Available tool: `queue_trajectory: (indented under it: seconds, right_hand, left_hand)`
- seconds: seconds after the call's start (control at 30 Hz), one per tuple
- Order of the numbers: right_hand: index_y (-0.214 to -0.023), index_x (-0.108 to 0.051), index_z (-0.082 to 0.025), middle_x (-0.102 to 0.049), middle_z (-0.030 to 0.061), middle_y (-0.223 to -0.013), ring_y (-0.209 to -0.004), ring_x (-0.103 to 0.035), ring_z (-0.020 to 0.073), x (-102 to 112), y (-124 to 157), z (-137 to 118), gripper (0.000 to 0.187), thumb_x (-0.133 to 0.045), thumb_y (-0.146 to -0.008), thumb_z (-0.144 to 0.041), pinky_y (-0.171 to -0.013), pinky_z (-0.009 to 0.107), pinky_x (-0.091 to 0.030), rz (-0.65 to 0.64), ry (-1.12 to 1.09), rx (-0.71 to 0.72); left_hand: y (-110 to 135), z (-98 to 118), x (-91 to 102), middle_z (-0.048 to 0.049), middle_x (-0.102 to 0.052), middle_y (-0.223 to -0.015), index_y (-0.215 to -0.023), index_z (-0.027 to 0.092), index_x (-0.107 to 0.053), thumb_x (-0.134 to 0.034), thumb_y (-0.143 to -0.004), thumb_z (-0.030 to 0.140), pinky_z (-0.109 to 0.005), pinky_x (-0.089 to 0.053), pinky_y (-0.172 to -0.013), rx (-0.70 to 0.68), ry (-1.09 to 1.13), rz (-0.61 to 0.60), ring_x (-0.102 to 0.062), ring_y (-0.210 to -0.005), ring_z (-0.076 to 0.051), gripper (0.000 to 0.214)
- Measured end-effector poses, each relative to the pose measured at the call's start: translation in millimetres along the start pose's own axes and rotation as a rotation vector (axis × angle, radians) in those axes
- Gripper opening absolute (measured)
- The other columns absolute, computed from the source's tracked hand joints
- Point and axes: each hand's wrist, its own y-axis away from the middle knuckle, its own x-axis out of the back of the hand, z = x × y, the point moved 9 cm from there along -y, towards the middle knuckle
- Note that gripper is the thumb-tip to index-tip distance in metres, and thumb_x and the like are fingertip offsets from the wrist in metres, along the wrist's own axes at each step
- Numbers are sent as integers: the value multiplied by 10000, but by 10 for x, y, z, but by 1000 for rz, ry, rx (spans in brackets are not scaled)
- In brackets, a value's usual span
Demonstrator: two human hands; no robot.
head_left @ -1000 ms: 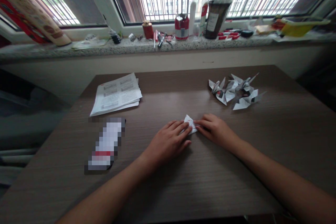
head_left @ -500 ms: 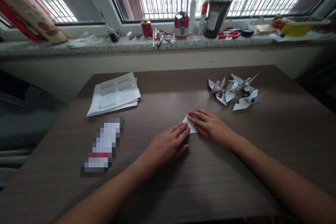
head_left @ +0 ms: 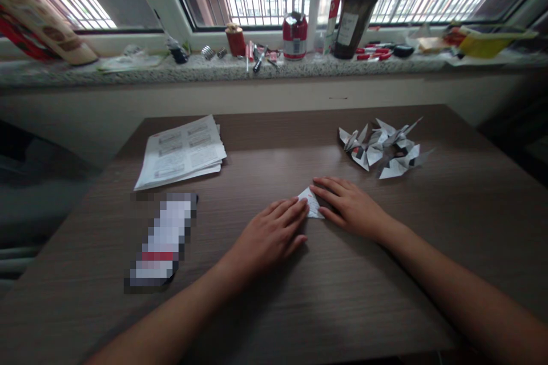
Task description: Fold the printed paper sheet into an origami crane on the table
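Observation:
A small piece of folded printed paper [head_left: 314, 206] lies flat on the brown table [head_left: 265, 154], between my two hands. My left hand [head_left: 274, 231] rests palm down with its fingers stretched out, the fingertips covering the paper's left part. On the other side, my right hand [head_left: 349, 205] lies with fingers spread, its fingertips at the paper's right edge. Both hands are open. Beyond my right hand sit several folded paper figures [head_left: 381, 148] with pointed tips, made of printed paper.
A stack of printed sheets [head_left: 182, 151] lies at the back left, with a blurred phone-shaped object [head_left: 165, 239] in front of it. Along the granite windowsill [head_left: 240, 73] stand a red can [head_left: 295, 37], a bottle, a dark drink cup [head_left: 353, 25] and red-handled scissors [head_left: 372, 56].
My right hand has shifted slightly right, its fingers drawn off the paper towards its edge, so more of the paper shows. My left hand stays on the paper. The view has turned a little.

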Motion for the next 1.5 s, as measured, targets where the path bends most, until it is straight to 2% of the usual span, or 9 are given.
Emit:
queue_trajectory:
  seconds: [0.17,0.33,0.47,0.87,1.0,1.17,1.27,1.43,1.5]
  right_hand:
    - [-1564,-496,-264,-504,125,-1603,-1450,-489,333,19,27,17,541,-553,-1050,-422,-1191,566,-427,-13,-45,-1]
    - [-1578,-477,-262,-475,121,-1625,-1484,-447,320,8,47,62,537,-539,-1060,-389,-1220,551,-400,-34,-104,-4]
    - [-1569,-481,-283,-488,112,-1614,-1470,-465,313,14,54,82,525,-541,-1058,-384,-1207,564,-415,-15,-149,-18]
    - [-1520,-534,-271,-520,117,-1581,-1444,-495,319,37,43,57,530,-606,-1019,-430,-1199,564,-433,17,-145,-29]
    - [-1515,-541,-222,-523,136,-1577,-1441,-498,313,31,34,29,532,-580,-1029,-434,-1203,528,-436,-10,-80,-23]
    - [-1531,-529,-214,-508,126,-1599,-1461,-482,313,20,33,7,539,-534,-1045,-447,-1209,516,-431,-24,-16,-27]
    - [-1585,-463,-228,-452,105,-1647,-1500,-440,301,0,45,-20,571,-511,-1057,-442,-1228,505,-406,-15,15,-14]
    - [-1695,-157,-241,-268,76,-1729,-1592,-265,238,-163,93,-123,669,-419,-1101,-402,-1296,496,-275,-76,49,67]
    - [-1700,-84,-256,-220,70,-1738,-1601,-227,230,-227,112,-122,683,-395,-1109,-401,-1308,502,-234,-103,53,60]
  left_hand:
    - [13,11,-8,-114,-438,-1644,-1611,183,-384,-476,-1100,473,-437,-371,-1226,14,52,15,-456,-1489,-279,595]
    - [2,2,8,-98,-406,-1666,-1620,223,-381,-454,-1111,464,-447,-300,-1267,-14,21,5,-417,-1519,-271,567]
    - [-6,-4,-16,-87,-389,-1677,-1620,219,-381,-425,-1118,477,-429,-265,-1287,-23,-16,-4,-386,-1539,-255,566]
    - [-36,13,-50,-87,-359,-1692,-1615,209,-380,-420,-1117,478,-422,-367,-1244,7,1,-27,-391,-1536,-258,567]
    - [-30,11,-91,-77,-325,-1707,-1646,226,-324,-389,-1119,513,-414,-323,-1270,21,16,-49,-336,-1566,-242,603]
    - [-1,32,-192,-76,-145,-1753,-1687,215,-195,-350,-1109,587,-410,-202,-1315,38,21,-82,-145,-1623,-232,705]
    - [3,33,-228,-74,-99,-1756,-1694,209,-165,-330,-1104,611,-403,-168,-1321,39,30,-110,-98,-1628,-228,733]
    - [-7,22,-210,-71,-96,-1755,-1694,214,-161,-306,-1109,604,-391,-152,-1322,35,41,-103,-96,-1628,-217,718]
    - [-9,22,-214,-71,-94,-1755,-1698,215,-141,-299,-1108,607,-392,-148,-1322,33,47,-100,-91,-1629,-219,725]
